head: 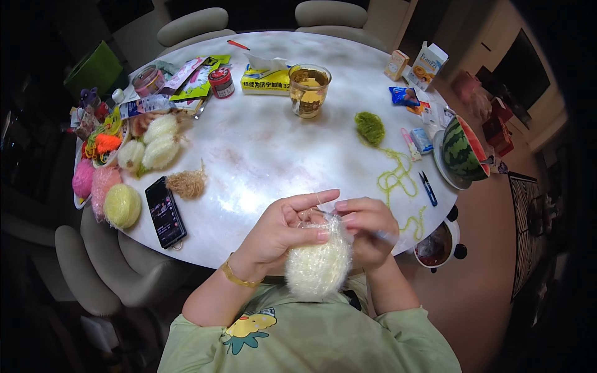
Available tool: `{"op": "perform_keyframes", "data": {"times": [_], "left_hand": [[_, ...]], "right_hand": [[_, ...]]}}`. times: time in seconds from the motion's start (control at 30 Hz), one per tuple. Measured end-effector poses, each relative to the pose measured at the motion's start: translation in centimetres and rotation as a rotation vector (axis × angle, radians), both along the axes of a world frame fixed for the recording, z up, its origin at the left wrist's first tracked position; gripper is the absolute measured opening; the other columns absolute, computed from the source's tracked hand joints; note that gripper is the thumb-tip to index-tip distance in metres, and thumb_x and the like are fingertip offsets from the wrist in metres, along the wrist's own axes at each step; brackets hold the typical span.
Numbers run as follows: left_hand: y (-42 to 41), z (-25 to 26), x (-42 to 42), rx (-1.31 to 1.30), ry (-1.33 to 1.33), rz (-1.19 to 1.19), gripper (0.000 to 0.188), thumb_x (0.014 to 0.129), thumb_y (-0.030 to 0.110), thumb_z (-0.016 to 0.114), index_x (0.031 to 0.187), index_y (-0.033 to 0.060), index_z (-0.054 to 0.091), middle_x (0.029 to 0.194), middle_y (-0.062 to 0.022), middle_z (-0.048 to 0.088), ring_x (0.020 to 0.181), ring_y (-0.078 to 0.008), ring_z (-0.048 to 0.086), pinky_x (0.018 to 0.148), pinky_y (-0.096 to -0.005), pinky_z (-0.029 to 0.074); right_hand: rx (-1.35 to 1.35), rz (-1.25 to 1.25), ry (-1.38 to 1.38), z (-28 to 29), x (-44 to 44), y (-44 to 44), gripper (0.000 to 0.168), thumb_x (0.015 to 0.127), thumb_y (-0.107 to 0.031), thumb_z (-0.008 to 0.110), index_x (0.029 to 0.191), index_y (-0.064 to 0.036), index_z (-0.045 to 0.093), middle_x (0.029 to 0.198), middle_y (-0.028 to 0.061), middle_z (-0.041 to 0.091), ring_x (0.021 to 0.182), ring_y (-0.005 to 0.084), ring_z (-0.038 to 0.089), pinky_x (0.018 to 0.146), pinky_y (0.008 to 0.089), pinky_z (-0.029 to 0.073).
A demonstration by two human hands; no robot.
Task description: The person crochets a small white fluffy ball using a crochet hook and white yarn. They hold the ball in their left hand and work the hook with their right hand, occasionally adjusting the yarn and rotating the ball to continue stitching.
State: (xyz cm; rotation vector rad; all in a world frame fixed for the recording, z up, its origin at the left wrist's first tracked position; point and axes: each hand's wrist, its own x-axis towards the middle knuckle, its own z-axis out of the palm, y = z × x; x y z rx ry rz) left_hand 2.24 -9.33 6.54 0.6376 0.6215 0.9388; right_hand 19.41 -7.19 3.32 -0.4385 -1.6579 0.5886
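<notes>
My left hand grips the top edge of a fuzzy, glittery cream-white crocheted piece between thumb and fingers. A thin strand runs up to its raised index finger. Close beside it, my right hand is blurred and holds a slim tool, apparently a crochet hook, with its tip at the piece's top edge. The rounded piece hangs in front of my green shirt, at the table's near edge. A green yarn ball lies farther off to the right, its loose strand trailing towards my right forearm.
On the marble-look table a phone, tan yarn and several yarn balls lie left. A glass of pale drink stands beyond. Right are thread snips and a cut watermelon on a plate.
</notes>
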Motion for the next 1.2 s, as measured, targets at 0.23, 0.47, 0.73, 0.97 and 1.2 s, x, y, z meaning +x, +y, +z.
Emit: {"op": "perform_keyframes", "data": {"times": [0.23, 0.47, 0.73, 0.97, 1.2], "left_hand": [[0.3, -0.7, -0.7, 0.111, 0.073, -0.017, 0.062, 0.07, -0.008, 0.067, 0.129, -0.0048, 0.047, 0.074, 0.0013, 0.057, 0.068, -0.0058, 0.054, 0.066, -0.0188, 0.046], [-0.1, -2.1, 0.4, 0.224, 0.152, 0.202, 0.062, 0.071, -0.009, 0.067, 0.13, -0.0028, 0.047, 0.079, 0.0012, 0.059, 0.073, -0.0053, 0.055, 0.07, -0.0188, 0.045], [-0.2, -1.0, 0.4, 0.24, 0.246, 0.186, 0.055, 0.071, -0.008, 0.068, 0.124, -0.0037, 0.052, 0.08, 0.0008, 0.061, 0.075, -0.0066, 0.056, 0.073, -0.021, 0.046], [-0.1, -1.0, 0.2, 0.285, 0.31, 0.222, 0.051, 0.072, -0.007, 0.069, 0.121, -0.0037, 0.055, 0.081, -0.0005, 0.062, 0.075, -0.0066, 0.056, 0.072, -0.0205, 0.046], [-0.2, -1.5, 0.2, 0.268, 0.285, 0.253, 0.05, 0.073, -0.006, 0.07, 0.121, -0.0042, 0.055, 0.081, -0.0005, 0.062, 0.076, -0.0063, 0.056, 0.07, -0.0195, 0.045]], "right_hand": [[-0.775, 0.416, 0.541, 0.2, 0.1, 0.1, 0.018, 0.094, -0.02, 0.052, 0.098, -0.003, 0.048, 0.087, 0.0156, 0.062, 0.078, 0.0178, 0.059, 0.07, 0.0274, 0.048], [0.482, -0.372, -0.502, 1.5, 0.0, -0.9, 0.022, 0.073, -0.005, 0.068, 0.095, -0.006, 0.067, 0.097, 0.0058, 0.066, 0.077, 0.0208, 0.06, 0.065, 0.0286, 0.048], [-0.695, 0.413, 0.307, 0.0, 0.5, 0.4, 0.012, 0.093, -0.013, 0.054, 0.095, -0.001, 0.052, 0.09, 0.0155, 0.065, 0.088, 0.0207, 0.063, 0.081, 0.0322, 0.049], [-0.468, 0.297, 0.209, 1.3, 0.8, -0.2, 0.011, 0.094, -0.013, 0.05, 0.096, -0.002, 0.05, 0.09, 0.0168, 0.066, 0.086, 0.0234, 0.064, 0.078, 0.0328, 0.05], [0.234, -0.091, -0.29, 2.3, 0.5, -0.2, 0.021, 0.075, -0.003, 0.063, 0.093, -0.008, 0.054, 0.084, 0.0093, 0.067, 0.064, 0.023, 0.063, 0.055, 0.0284, 0.046]]}}
